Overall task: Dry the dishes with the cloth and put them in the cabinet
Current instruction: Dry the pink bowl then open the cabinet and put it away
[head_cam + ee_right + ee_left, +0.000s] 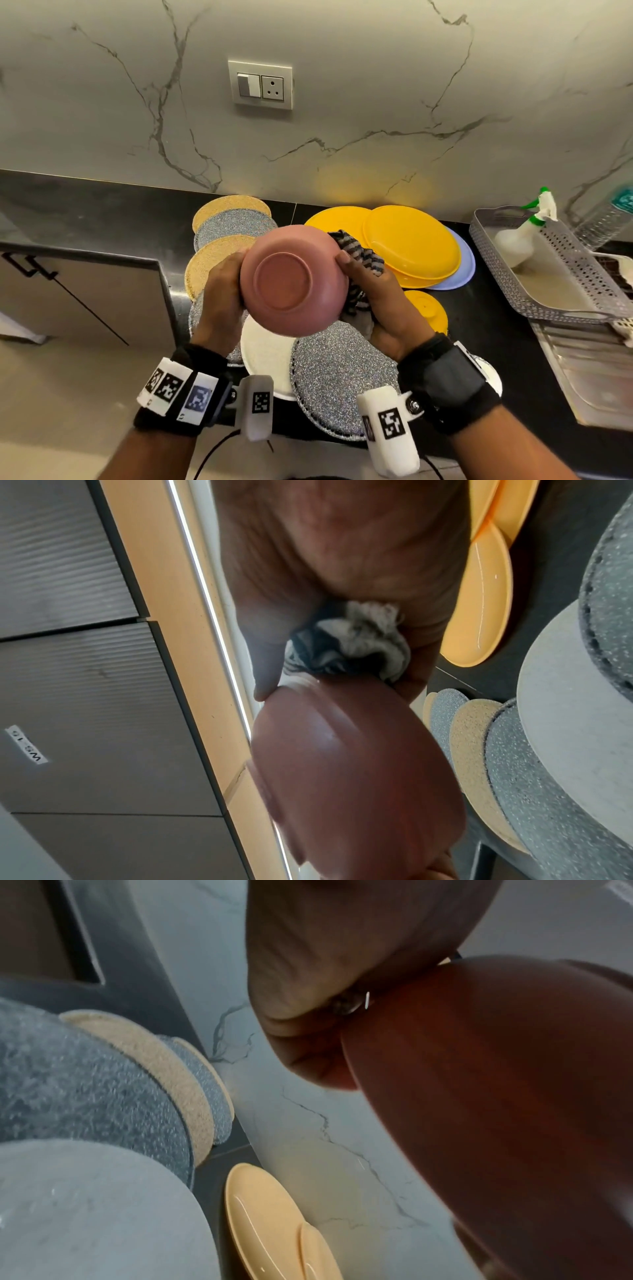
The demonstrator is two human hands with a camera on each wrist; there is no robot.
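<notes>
A pink bowl (291, 279) (496, 1096) (352, 772) is held above the counter with its base turned towards me. My left hand (222, 291) (308, 988) grips its left rim. My right hand (373, 294) (342, 561) holds a black-and-white striped cloth (359, 253) (346, 639) bunched against the bowl's right rim, thumb on the outside. The bowl's inside is hidden.
Yellow plates (407, 240) over a pale blue plate (462, 263) lie behind on the black counter (489, 342). Glittery round mats (233, 222) and a white plate (267, 356) lie below the hands. A grey basket (561, 274) with a spray bottle (524, 233) stands right. Cabinet door (78, 291) at left.
</notes>
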